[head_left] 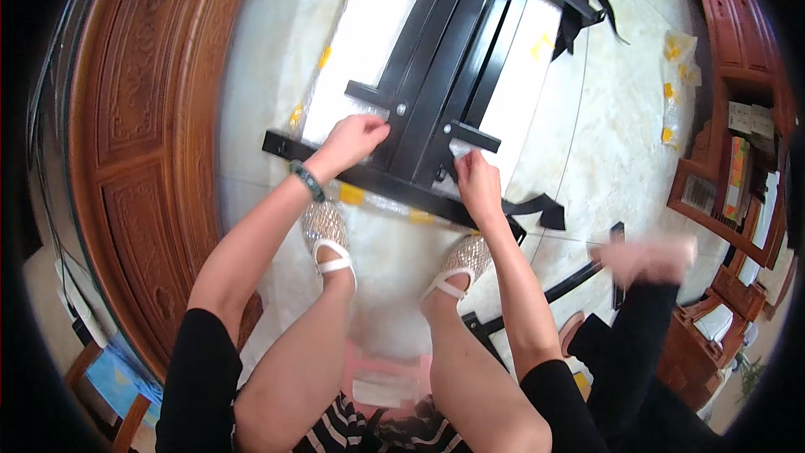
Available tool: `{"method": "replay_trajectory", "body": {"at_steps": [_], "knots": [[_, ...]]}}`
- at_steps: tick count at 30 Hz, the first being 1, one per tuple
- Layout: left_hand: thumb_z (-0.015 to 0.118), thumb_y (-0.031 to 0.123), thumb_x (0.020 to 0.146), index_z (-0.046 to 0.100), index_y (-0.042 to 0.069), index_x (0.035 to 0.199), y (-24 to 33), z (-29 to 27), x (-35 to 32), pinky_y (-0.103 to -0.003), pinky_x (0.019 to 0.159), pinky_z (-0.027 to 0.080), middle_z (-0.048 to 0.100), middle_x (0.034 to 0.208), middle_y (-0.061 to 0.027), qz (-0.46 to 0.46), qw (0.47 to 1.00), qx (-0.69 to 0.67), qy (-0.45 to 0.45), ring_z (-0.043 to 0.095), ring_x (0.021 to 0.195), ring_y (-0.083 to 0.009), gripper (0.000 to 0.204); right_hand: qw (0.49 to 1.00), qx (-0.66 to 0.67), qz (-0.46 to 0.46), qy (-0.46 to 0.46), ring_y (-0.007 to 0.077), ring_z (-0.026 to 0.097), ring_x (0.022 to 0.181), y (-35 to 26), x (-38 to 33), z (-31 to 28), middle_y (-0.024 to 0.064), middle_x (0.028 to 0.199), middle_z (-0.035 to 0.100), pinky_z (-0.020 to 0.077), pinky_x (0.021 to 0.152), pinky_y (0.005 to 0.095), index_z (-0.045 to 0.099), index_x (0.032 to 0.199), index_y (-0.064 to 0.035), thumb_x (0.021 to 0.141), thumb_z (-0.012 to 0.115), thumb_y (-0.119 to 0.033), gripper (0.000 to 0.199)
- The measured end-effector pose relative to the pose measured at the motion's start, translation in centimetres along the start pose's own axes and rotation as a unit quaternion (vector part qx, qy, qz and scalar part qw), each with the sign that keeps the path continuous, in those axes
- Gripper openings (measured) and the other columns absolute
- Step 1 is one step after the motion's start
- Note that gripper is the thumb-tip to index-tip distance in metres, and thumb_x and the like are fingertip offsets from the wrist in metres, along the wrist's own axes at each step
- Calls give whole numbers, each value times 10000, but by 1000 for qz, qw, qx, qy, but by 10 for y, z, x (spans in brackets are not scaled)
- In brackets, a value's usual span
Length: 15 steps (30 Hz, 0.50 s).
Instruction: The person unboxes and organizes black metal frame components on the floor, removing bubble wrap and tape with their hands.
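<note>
A black metal frame (419, 130) of long parallel bars lies in front of me on a white panel (524, 109). Clear plastic wrap and yellow tape edge the panel. Two short black crosspieces carry round silver bolt heads (402, 109). My left hand (356, 143), with a dark bracelet at its wrist, is at the frame's left side near one bolt, its fingers pinched together. Over the right side, beside the other crosspiece (475, 137), my right hand (480, 187) has its fingers closed and pointing down. Whatever either hand's fingertips hold is hidden.
Carved wooden furniture (134, 151) stands along the left. On the right, another person's blurred hand (646, 258) is above a black bar (574, 283). Black strips (579, 8) and wrapping (677, 88) lie on the pale floor. Wooden shelving (734, 117) stands farther right.
</note>
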<state>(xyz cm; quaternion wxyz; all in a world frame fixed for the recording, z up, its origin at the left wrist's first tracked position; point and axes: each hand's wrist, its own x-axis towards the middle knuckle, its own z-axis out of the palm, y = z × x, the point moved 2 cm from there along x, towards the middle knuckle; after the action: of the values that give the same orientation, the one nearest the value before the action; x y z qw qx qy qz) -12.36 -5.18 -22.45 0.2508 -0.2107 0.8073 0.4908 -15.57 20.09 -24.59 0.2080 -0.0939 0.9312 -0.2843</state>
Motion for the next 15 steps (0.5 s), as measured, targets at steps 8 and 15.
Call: {"method": "replay_trajectory", "body": {"at_steps": [8, 15], "knots": [[534, 278, 936, 620, -4, 1120, 35, -71, 77, -257, 752, 474, 665, 925, -59, 135, 982, -4, 130, 600, 836, -127, 348, 971, 232, 54, -8, 127, 607, 639, 57, 70, -111, 81, 716, 633, 482, 589, 279, 608, 970, 16, 878, 578, -137, 181], [399, 499, 965, 573, -11, 1126, 79, -80, 177, -243, 779, 449, 612, 997, -65, 19, 978, -189, 82, 552, 882, -103, 562, 943, 317, 55, 87, 97, 607, 716, 64, 232, -142, 39, 815, 669, 486, 671, 226, 670, 900, -14, 793, 723, -104, 150]]}}
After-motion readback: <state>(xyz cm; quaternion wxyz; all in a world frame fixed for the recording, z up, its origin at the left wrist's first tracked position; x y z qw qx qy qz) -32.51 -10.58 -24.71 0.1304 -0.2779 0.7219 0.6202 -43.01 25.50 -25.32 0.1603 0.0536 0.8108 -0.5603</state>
